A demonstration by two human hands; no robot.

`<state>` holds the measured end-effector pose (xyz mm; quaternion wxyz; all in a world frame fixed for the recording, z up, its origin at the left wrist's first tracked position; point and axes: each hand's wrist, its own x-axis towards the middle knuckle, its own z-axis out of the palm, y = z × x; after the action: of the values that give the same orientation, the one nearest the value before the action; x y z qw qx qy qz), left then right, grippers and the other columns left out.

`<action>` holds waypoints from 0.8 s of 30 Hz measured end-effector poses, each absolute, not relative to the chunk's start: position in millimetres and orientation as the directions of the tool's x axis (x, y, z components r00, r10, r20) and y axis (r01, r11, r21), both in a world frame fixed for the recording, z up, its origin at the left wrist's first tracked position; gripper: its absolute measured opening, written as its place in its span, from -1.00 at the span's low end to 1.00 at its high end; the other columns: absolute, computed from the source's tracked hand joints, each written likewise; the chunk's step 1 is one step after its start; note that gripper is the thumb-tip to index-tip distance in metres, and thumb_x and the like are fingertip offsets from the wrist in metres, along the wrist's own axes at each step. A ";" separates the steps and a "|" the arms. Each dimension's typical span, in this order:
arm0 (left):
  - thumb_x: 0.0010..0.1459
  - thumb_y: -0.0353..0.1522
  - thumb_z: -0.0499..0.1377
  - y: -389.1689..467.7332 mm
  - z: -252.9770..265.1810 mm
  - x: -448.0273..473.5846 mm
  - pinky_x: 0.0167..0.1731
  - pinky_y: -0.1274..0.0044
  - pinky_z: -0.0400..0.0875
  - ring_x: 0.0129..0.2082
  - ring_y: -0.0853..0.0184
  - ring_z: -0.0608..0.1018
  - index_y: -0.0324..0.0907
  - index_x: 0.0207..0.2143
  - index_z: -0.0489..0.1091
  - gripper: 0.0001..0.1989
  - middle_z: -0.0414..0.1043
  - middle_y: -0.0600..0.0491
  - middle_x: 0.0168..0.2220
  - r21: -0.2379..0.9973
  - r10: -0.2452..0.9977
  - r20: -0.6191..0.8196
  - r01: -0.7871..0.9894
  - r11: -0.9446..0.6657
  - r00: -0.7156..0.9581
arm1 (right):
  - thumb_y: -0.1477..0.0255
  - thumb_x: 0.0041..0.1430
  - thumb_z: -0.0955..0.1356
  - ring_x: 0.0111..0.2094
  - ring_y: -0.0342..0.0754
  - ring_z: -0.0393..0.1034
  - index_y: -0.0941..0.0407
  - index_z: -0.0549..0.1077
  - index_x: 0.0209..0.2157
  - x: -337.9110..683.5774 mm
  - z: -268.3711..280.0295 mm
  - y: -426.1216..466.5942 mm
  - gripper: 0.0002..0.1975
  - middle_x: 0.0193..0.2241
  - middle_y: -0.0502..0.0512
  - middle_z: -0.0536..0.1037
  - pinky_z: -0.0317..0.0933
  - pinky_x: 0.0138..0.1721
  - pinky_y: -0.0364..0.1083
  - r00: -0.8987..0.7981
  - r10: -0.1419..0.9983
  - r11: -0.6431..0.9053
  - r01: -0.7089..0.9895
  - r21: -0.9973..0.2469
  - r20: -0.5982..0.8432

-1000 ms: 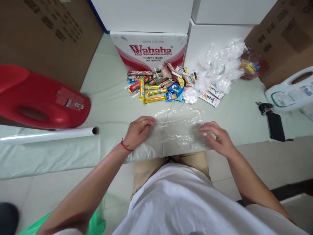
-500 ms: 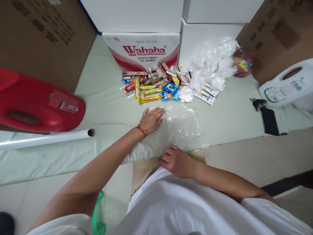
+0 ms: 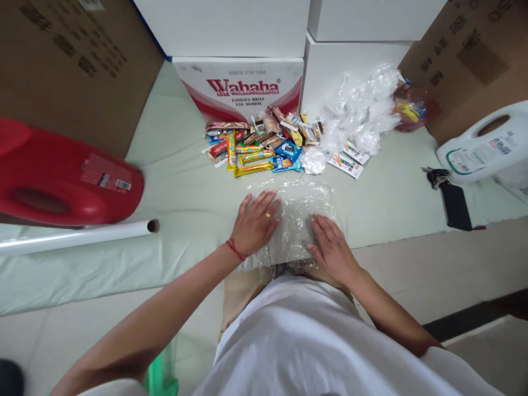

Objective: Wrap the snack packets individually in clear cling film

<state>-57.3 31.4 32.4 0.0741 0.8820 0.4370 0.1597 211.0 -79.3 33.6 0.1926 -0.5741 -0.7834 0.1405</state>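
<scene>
A sheet of clear plastic film (image 3: 295,212) lies on the pale green cloth at the table's front edge, its near end hanging over. My left hand (image 3: 256,220), with a ring and a red string bracelet, rests flat on the film's left side, fingers stretched out. On the right side of the film my right hand (image 3: 333,247) lies with its fingers extended. Neither hand grips anything. Just beyond the film is a pile of wrapped snacks (image 3: 256,148), and beside it a crumpled ball of clear plastic (image 3: 314,159).
Behind the snacks stands a Wahaha carton (image 3: 243,82). Crumpled clear plastic (image 3: 363,110) is heaped at right. A red jug (image 3: 70,176) and a white roll (image 3: 82,235) lie at left. A white jug (image 3: 487,143), keys (image 3: 436,177) and a black phone-like object (image 3: 455,206) are at right.
My right hand has let go at the near edge and moved up and right onto the film, fingers now stretched out. My left hand has shifted slightly toward me, still flat.
</scene>
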 end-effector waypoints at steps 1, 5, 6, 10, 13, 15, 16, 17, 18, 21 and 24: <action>0.47 -0.22 -0.06 25.6 26.2 -60.8 0.45 0.02 -0.04 0.49 0.05 0.24 -0.15 0.38 0.29 -0.47 0.19 -0.17 0.47 0.258 0.807 0.167 0.766 -0.590 0.566 | 0.17 0.53 0.20 0.48 0.27 0.05 0.19 0.17 0.46 221.8 25.6 -82.0 -0.38 0.46 0.36 0.19 0.02 0.44 0.37 -0.235 0.967 0.255 0.883 -0.394 0.097; 0.47 -0.15 -0.11 20.9 6.2 -85.8 0.44 -0.06 -0.10 0.50 -0.01 0.20 -0.20 0.48 0.11 -0.36 0.10 -0.23 0.50 0.233 0.885 0.026 0.858 -0.458 0.465 | 0.14 0.54 0.13 0.45 0.34 0.11 0.27 0.22 0.42 274.2 9.6 -84.7 -0.36 0.43 0.46 0.23 0.01 0.41 0.42 -0.002 0.998 0.021 0.964 -0.266 0.069; 0.46 -0.15 -0.11 22.8 5.1 -91.1 0.44 -0.05 -0.10 0.50 -0.01 0.19 -0.20 0.49 0.10 -0.35 0.09 -0.22 0.50 0.233 0.893 0.011 0.867 -0.440 0.450 | 0.14 0.53 0.12 0.42 0.35 0.15 0.30 0.25 0.40 284.6 11.2 -81.4 -0.35 0.40 0.51 0.27 0.07 0.38 0.41 0.050 0.994 -0.024 0.964 -0.264 0.094; 0.47 -0.15 -0.14 31.9 14.1 -93.8 0.46 -0.01 -0.12 0.50 0.02 0.19 -0.20 0.45 0.18 -0.38 0.18 -0.20 0.47 0.257 0.904 0.041 0.870 -0.421 0.425 | 0.14 0.52 0.12 0.30 0.30 0.31 0.28 0.34 0.33 283.3 28.6 -47.8 -0.38 0.22 0.48 0.48 0.25 0.30 0.30 0.005 0.986 0.054 0.937 -0.346 0.167; 0.49 -0.17 -0.18 41.9 22.1 -85.7 0.47 0.03 -0.15 0.51 0.07 0.17 -0.19 0.41 0.24 -0.40 0.21 -0.17 0.46 0.267 0.914 0.097 0.874 -0.405 0.394 | 0.17 0.53 0.13 0.36 0.21 0.24 0.20 0.33 0.36 245.8 32.9 -7.9 -0.42 0.31 0.36 0.42 0.16 0.38 0.24 -0.252 0.951 0.304 0.874 -0.379 0.181; 0.49 -0.17 -0.20 52.0 22.6 -84.9 0.47 0.01 -0.15 0.52 0.07 0.15 -0.16 0.42 0.23 -0.40 0.17 -0.14 0.49 0.258 0.928 0.081 0.891 -0.373 0.364 | 0.18 0.53 0.15 0.44 0.17 0.12 0.18 0.30 0.39 224.9 27.0 19.5 -0.42 0.43 0.30 0.28 0.06 0.44 0.22 -0.381 0.913 0.409 0.843 -0.350 0.149; 0.49 -0.16 -0.20 57.6 21.4 -86.8 0.46 -0.01 -0.14 0.52 0.07 0.15 -0.14 0.43 0.22 -0.40 0.14 -0.13 0.50 0.248 0.935 0.054 0.902 -0.354 0.352 | 0.19 0.52 0.16 0.47 0.18 0.07 0.16 0.29 0.40 220.2 22.6 32.1 -0.43 0.46 0.27 0.23 0.00 0.46 0.24 -0.405 0.906 0.422 0.846 -0.326 0.120; 0.49 -0.16 -0.19 63.0 19.5 -90.0 0.46 -0.04 -0.14 0.52 0.06 0.14 -0.12 0.45 0.20 -0.40 0.11 -0.12 0.51 0.234 0.938 0.020 0.910 -0.341 0.346 | 0.20 0.52 0.16 0.48 0.19 0.05 0.14 0.29 0.40 220.1 18.1 43.6 -0.43 0.47 0.24 0.21 -0.05 0.46 0.28 -0.401 0.911 0.409 0.862 -0.300 0.091; 0.48 -0.15 -0.19 67.9 17.3 -94.0 0.45 -0.07 -0.15 0.52 0.05 0.14 -0.10 0.46 0.18 -0.39 0.08 -0.11 0.52 0.219 0.937 -0.014 0.915 -0.339 0.350 | 0.21 0.52 0.15 0.48 0.21 0.04 0.12 0.30 0.40 224.4 14.3 53.9 -0.44 0.46 0.23 0.22 -0.07 0.46 0.31 -0.369 0.927 0.374 0.886 -0.275 0.071; 0.48 -0.14 -0.19 76.7 12.2 -105.0 0.45 -0.09 -0.17 0.54 0.06 0.10 -0.07 0.49 0.11 -0.38 -0.02 -0.07 0.55 0.184 0.918 -0.079 0.911 -0.369 0.388 | 0.24 0.51 0.14 0.37 0.27 0.21 0.20 0.44 0.29 251.7 11.0 76.2 -0.47 0.35 0.35 0.39 0.07 0.37 0.32 -0.165 0.981 0.185 0.953 -0.238 0.103; 0.48 -0.14 -0.20 77.3 12.6 -107.5 0.45 -0.09 -0.19 0.55 0.08 0.06 -0.04 0.51 0.06 -0.37 -0.07 -0.03 0.56 0.165 0.913 -0.094 0.911 -0.378 0.396 | 0.29 0.49 0.14 0.18 0.27 0.35 0.20 0.57 0.08 267.5 20.9 85.8 -0.53 0.12 0.38 0.57 0.22 0.26 0.24 -0.033 0.967 0.101 0.960 -0.260 0.255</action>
<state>-107.5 77.3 12.6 0.0952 0.8301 0.5495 0.0067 267.5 85.8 20.9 0.1848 -0.6705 -0.7185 0.0082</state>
